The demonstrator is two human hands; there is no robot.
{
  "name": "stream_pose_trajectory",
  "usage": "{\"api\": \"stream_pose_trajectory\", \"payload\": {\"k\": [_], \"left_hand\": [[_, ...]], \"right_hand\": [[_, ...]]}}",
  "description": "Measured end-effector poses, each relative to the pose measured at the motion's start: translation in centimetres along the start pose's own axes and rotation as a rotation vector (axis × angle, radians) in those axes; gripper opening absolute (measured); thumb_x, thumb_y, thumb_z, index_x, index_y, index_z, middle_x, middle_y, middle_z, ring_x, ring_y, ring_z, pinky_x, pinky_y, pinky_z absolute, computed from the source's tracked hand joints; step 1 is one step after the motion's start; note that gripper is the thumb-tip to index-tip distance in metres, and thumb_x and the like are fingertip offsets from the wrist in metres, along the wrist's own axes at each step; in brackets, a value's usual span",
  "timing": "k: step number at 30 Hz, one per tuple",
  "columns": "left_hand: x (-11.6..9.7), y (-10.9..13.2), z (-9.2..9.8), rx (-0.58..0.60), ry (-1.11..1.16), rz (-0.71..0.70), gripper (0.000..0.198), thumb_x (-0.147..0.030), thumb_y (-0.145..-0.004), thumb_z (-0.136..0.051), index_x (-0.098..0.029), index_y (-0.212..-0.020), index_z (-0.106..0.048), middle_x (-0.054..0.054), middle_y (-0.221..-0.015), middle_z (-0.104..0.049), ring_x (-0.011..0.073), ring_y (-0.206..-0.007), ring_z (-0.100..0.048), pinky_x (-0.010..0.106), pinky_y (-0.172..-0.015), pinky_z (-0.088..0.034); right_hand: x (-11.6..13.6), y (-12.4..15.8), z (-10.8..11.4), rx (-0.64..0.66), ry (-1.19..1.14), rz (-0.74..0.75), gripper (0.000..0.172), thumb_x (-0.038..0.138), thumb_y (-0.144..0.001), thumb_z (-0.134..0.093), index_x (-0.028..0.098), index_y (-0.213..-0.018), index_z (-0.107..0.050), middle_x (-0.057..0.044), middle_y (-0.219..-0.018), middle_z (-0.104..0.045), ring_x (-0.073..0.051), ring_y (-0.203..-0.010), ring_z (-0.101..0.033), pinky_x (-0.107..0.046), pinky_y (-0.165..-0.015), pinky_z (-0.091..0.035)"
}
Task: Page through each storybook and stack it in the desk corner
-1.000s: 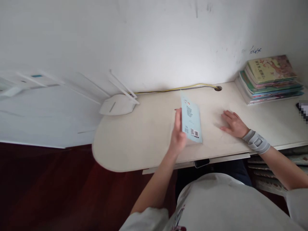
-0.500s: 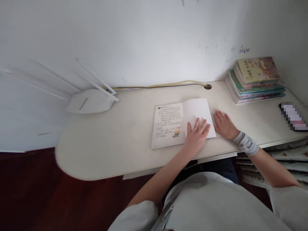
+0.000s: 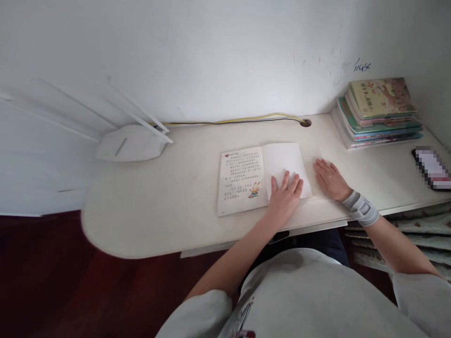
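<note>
An open booklet (image 3: 241, 180) lies on the white desk (image 3: 151, 202). Its left page carries printed text and a small rabbit drawing; the right page looks blank. My left hand (image 3: 284, 195) rests flat on the lower part of that blank page, fingers spread, covering some of it. Just right of the booklet, apart from it, my right hand (image 3: 331, 180) lies palm down on the desk with fingers stretched out. A grey wrist brace (image 3: 362, 209) wraps my right wrist. Neither hand holds anything.
A stack of books (image 3: 382, 112) stands at the back right, and a phone (image 3: 432, 169) lies in front of it. On the left sits a white router (image 3: 130, 144) with several antennas. Cables (image 3: 225, 121) run along the wall to a desk hole (image 3: 306, 122).
The booklet and my left hand on it have shifted slightly left. A wider gap now separates the booklet from my right hand. The view has moved a little.
</note>
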State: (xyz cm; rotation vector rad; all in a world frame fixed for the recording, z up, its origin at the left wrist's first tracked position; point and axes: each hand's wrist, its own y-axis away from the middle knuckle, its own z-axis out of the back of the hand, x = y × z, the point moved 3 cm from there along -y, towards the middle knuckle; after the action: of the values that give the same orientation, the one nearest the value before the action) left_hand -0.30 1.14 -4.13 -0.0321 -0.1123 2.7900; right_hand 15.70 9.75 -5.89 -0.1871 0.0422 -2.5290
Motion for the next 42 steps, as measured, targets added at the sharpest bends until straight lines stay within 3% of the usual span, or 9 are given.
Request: {"api": "stream_pose_trajectory", "payload": {"k": [4,10,16,20,27,36,42], "left_hand": [[0.4,0.1,0.1,0.006,0.003,0.015,0.044,-0.013,-0.093,-0.031,-0.021,-0.132,-0.048,0.01,-0.145,-0.039,0.0348,-0.136,-0.027,0.069,-0.101,-0.025],[0.5,0.2,-0.1,0.014,-0.017,0.026,0.044,-0.015,-0.094,-0.027,-0.019,-0.134,-0.046,0.01,-0.146,-0.038,0.0365,-0.136,-0.027,0.071,-0.1,-0.024],[0.6,0.3,0.1,0.052,-0.016,0.022,0.045,-0.013,-0.093,-0.027,-0.019,-0.134,-0.045,0.009,-0.146,-0.038,0.0358,-0.136,-0.027,0.07,-0.101,-0.024],[0.4,0.0,0.5,0.067,-0.006,0.037,0.046,-0.012,-0.093,-0.028,-0.019,-0.134,-0.046,0.011,-0.145,-0.038,0.0364,-0.136,-0.027,0.071,-0.1,-0.024],[-1.2,-0.9,1.0,0.067,0.071,-0.063,0.048,-0.01,-0.092,-0.027,-0.02,-0.136,-0.042,0.012,-0.145,-0.038,0.0348,-0.136,-0.027,0.071,-0.099,-0.026],[-1.9,2.0,1.0,0.095,0.056,-0.122,0.048,-0.009,-0.092,-0.026,-0.02,-0.134,-0.043,0.011,-0.145,-0.04,0.0275,-0.136,-0.03,0.068,-0.103,-0.024],[-2.3,1.2,0.2,0.079,0.064,-0.161,0.047,-0.01,-0.093,-0.022,-0.016,-0.136,-0.04,0.012,-0.145,-0.039,0.0261,-0.136,-0.03,0.068,-0.103,-0.023]], "right_hand": [[-0.1,0.0,0.1,-0.013,-0.02,0.009,0.051,0.028,-0.096,-0.019,0.009,-0.135,-0.045,-0.012,-0.145,-0.038,-0.023,-0.136,-0.03,-0.043,-0.109,-0.026],[0.4,0.1,-0.3,0.023,0.056,-0.001,0.07,0.053,-0.091,-0.031,0.003,-0.139,-0.035,-0.021,-0.147,-0.03,-0.03,-0.138,-0.024,-0.05,-0.109,-0.021],[0.5,0.0,-0.1,0.107,0.059,-0.015,0.057,0.037,-0.095,-0.025,0.004,-0.14,-0.035,-0.017,-0.149,-0.027,-0.027,-0.139,-0.022,-0.047,-0.11,-0.02],[0.3,0.0,0.0,0.077,0.025,-0.02,0.053,0.031,-0.096,-0.021,0.007,-0.14,-0.036,-0.014,-0.149,-0.03,-0.025,-0.139,-0.023,-0.046,-0.11,-0.021],[0.4,0.1,0.0,-0.003,-0.033,-0.006,0.058,0.04,-0.096,-0.019,0.008,-0.138,-0.04,-0.017,-0.146,-0.034,-0.028,-0.137,-0.027,-0.05,-0.108,-0.024],[0.4,0.2,0.0,0.02,-0.018,-0.006,0.064,0.05,-0.094,-0.021,0.007,-0.139,-0.038,-0.017,-0.147,-0.032,-0.029,-0.137,-0.026,-0.048,-0.109,-0.022],[0.5,0.2,-0.2,-0.006,0.001,-0.001,0.067,0.051,-0.093,-0.025,0.002,-0.138,-0.038,-0.02,-0.146,-0.032,-0.03,-0.137,-0.026,-0.048,-0.109,-0.022]]}}
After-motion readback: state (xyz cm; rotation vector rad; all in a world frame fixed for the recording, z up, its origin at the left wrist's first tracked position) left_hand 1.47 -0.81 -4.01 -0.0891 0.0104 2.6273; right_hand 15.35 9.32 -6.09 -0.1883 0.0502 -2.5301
